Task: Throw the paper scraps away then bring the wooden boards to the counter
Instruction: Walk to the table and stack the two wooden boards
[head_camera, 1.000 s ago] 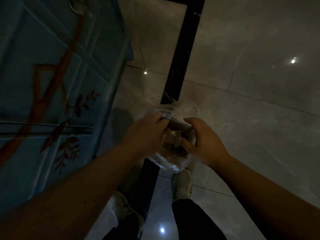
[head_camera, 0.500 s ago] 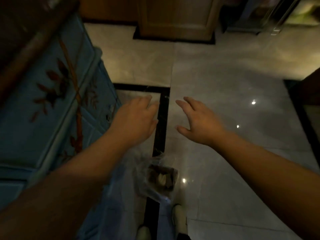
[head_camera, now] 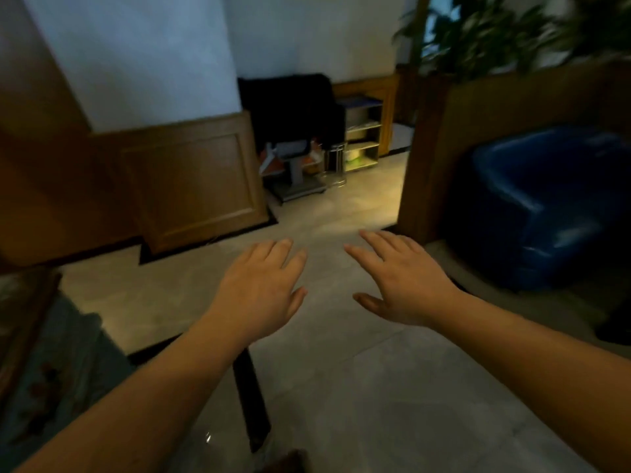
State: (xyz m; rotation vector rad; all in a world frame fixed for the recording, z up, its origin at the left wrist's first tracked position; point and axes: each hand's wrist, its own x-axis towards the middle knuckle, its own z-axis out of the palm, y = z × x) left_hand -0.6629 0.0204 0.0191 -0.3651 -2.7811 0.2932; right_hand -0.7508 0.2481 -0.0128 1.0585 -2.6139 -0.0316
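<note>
- Honestly, the relation we'd want to call out can't be read here: no wooden boards, no paper scraps and no counter show up anywhere in our view, so we can't say which way they lie from the fingers or how their long axis runs.
- Our left hand and right hand are both out in front at about the same height, palms down, near each other but apart, over the pale tiled floor.
- Fingers on both are spread loose and empty, nothing grasped or pinched. Neither hand looks nearer to anything useful.
- Forearms come in from the lower corners and angle toward the middle, so we're squared up facing forward.
- Ahead there's a wood-panelled wall, a lit opening with a small shelf unit further back, and a blue armchair off to the right. A blue painted cabinet sits at lower left, blurry.
- Our guess: with empty hands, the boards are the next thing, and we'd have to look around to find them first.
</note>
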